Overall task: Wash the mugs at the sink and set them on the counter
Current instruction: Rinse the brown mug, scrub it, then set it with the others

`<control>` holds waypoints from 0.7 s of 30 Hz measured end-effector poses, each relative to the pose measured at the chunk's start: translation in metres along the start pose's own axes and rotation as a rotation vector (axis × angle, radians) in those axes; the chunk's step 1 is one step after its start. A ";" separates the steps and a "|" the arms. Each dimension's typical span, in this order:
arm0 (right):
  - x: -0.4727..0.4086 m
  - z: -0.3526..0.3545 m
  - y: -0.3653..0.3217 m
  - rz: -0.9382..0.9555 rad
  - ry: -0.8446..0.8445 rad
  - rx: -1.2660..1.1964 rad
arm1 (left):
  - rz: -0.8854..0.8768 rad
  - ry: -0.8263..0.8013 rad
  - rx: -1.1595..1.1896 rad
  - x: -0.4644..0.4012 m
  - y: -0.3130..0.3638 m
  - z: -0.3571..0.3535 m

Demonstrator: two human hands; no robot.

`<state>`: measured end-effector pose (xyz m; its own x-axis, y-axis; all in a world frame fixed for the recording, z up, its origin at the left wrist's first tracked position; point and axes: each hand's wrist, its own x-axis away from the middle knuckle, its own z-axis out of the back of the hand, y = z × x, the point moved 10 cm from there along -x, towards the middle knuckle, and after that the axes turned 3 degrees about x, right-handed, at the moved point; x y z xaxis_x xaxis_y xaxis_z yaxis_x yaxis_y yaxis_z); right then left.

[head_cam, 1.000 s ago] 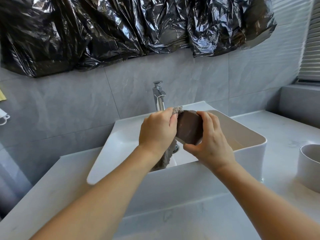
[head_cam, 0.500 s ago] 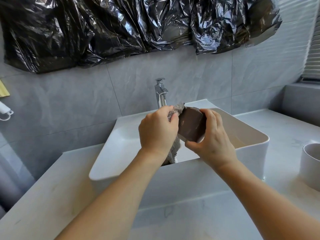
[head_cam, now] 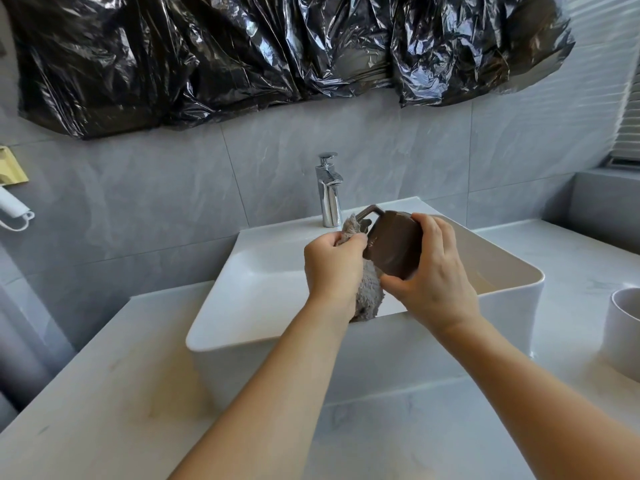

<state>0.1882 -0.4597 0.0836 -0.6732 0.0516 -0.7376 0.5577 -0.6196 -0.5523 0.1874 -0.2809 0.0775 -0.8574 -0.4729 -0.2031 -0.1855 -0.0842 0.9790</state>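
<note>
We see the brown mug (head_cam: pixel 393 245) held above the white basin (head_cam: pixel 249 306), tipped on its side with its handle (head_cam: pixel 370 211) pointing up and back toward the chrome tap (head_cam: pixel 329 190). Our right hand (head_cam: pixel 434 277) grips the mug's body, fingers curled over its top and thumb tucked beneath it. Our left hand (head_cam: pixel 334 268) is closed around a grey cloth (head_cam: pixel 369 294), pinching its upper end against the mug's mouth (whether the cloth reaches inside, we cannot tell), while the rest of the cloth hangs down between the two hands into the basin. The basin sits on a pale worktop (head_cam: pixel 104 393). At the far right edge of that worktop stands a white mug (head_cam: pixel 623 327), only partly in view and well apart from the hands. Crumpled black plastic sheeting (head_cam: pixel 277 46) covers the grey tiled wall above the tap.
</note>
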 end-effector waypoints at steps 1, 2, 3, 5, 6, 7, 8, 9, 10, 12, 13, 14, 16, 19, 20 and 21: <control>0.000 0.000 0.000 0.003 -0.006 0.003 | 0.051 -0.015 0.030 0.000 -0.004 -0.002; 0.001 -0.001 0.000 0.003 -0.011 0.005 | 0.068 -0.027 0.021 0.000 -0.003 -0.003; 0.001 -0.001 0.000 0.006 -0.012 0.007 | 0.047 -0.032 -0.028 0.000 0.002 -0.003; 0.001 -0.001 -0.001 0.010 -0.012 0.016 | -0.127 -0.019 -0.273 0.001 0.024 0.000; 0.001 -0.003 -0.001 0.005 -0.017 0.018 | -0.242 -0.005 -0.438 0.005 0.036 0.001; 0.002 -0.004 -0.001 0.003 -0.023 0.016 | -0.344 0.018 -0.570 0.010 0.046 0.002; 0.002 -0.004 -0.001 0.006 -0.023 0.015 | -0.427 0.036 -0.658 0.014 0.053 0.001; 0.002 -0.004 0.000 0.011 -0.020 0.013 | -0.492 0.045 -0.719 0.016 0.057 0.000; 0.002 -0.004 0.000 0.007 -0.018 0.008 | -0.543 0.060 -0.775 0.019 0.061 -0.001; 0.002 -0.002 0.003 -0.010 -0.008 -0.006 | -0.636 0.104 -0.837 0.024 0.067 0.000; 0.002 -0.001 0.005 -0.019 -0.002 -0.012 | -0.700 0.127 -0.823 0.029 0.068 0.001; 0.002 -0.001 0.006 -0.029 0.002 -0.018 | -0.784 0.144 -0.798 0.037 0.068 0.001; 0.002 0.000 0.006 -0.035 0.008 -0.028 | -0.914 0.132 -0.747 0.053 0.060 0.002; 0.001 -0.002 0.003 -0.008 0.001 -0.024 | -0.851 0.039 -0.512 0.047 0.042 0.015; 0.001 -0.002 0.002 0.006 -0.006 -0.020 | -0.772 0.005 -0.423 0.039 0.037 0.017; 0.001 -0.003 0.002 0.017 -0.008 -0.018 | -0.694 -0.025 -0.372 0.031 0.033 0.016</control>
<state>0.1898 -0.4586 0.0812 -0.6677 0.0350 -0.7436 0.5775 -0.6061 -0.5470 0.1465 -0.2841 0.1030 -0.6158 -0.1850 -0.7659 -0.5137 -0.6428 0.5682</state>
